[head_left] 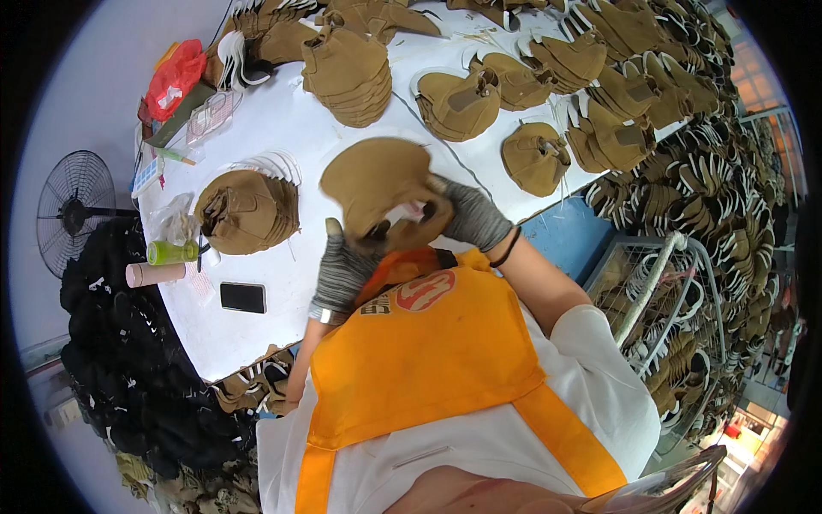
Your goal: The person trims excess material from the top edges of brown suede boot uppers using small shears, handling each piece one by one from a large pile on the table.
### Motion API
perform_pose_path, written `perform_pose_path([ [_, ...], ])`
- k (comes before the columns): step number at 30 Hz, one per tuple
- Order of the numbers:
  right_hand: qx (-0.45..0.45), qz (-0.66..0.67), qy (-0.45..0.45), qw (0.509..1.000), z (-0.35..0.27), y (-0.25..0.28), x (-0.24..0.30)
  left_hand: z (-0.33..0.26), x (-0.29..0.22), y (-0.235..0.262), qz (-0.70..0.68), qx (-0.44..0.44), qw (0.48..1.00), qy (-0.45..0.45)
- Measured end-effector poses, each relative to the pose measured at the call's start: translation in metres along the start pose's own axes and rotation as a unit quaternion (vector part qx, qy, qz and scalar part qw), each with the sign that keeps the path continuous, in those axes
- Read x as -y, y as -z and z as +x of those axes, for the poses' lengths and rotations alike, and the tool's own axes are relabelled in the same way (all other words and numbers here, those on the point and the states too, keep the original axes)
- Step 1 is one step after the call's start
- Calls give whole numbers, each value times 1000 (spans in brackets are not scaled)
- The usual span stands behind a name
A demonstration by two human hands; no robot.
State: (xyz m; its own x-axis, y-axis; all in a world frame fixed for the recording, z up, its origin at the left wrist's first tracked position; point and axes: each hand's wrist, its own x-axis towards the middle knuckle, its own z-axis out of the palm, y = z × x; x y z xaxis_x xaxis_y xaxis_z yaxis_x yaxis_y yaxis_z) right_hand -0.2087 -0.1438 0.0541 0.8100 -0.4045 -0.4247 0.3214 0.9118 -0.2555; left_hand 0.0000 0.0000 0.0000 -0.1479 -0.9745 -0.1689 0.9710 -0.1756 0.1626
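Above the near edge of the white surface (282, 128), just in front of the orange apron (428, 343), both gloved hands are clamped on one tan suede shoe upper (381, 184), held clear of the surface and slightly blurred. The left hand (342, 270) grips its lower edge from beneath, thumb raised against the piece; the right hand (471, 214) pinches the right-hand margin, where a pale lining shows. Handling of this kind appears to go best with the piece kept taut between the two grips and turned over the body rather than over the stacks, so that the soft edge does not fold or snag. To the left, a stack of like uppers (247, 210) lies near, with a dark phone (242, 297), a green tube (171, 252) and a pink cylinder (154, 274) close to the surface's left rim. Further stacks (347, 73) crowd the far half, leaving bare white only in a band between them and the held piece. The right rim falls away towards a wire rack (659, 291) and heaped uppers; a fan (75, 210) stands off the left side, well apart.
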Motion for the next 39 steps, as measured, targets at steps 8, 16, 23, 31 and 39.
perform_pose_path([
  [8, -25, -441, 126, 888, 14, 31, 73, 45, 22, -56, 185, -125, 970, -91],
  [16, -401, -819, 311, 269, 29, 38, 175, 50, 34, -52, 173, -181, 955, -157],
  [23, -384, -800, 179, 426, 77, 69, 185, 46, 38, -56, 119, -164, 966, -162],
  [31, -447, -712, 305, 447, 93, 82, 163, 38, 35, -45, 124, -188, 962, -152],
  [39, -367, -654, 505, 427, 104, 118, 165, 30, 31, -53, 119, -164, 967, -155],
])
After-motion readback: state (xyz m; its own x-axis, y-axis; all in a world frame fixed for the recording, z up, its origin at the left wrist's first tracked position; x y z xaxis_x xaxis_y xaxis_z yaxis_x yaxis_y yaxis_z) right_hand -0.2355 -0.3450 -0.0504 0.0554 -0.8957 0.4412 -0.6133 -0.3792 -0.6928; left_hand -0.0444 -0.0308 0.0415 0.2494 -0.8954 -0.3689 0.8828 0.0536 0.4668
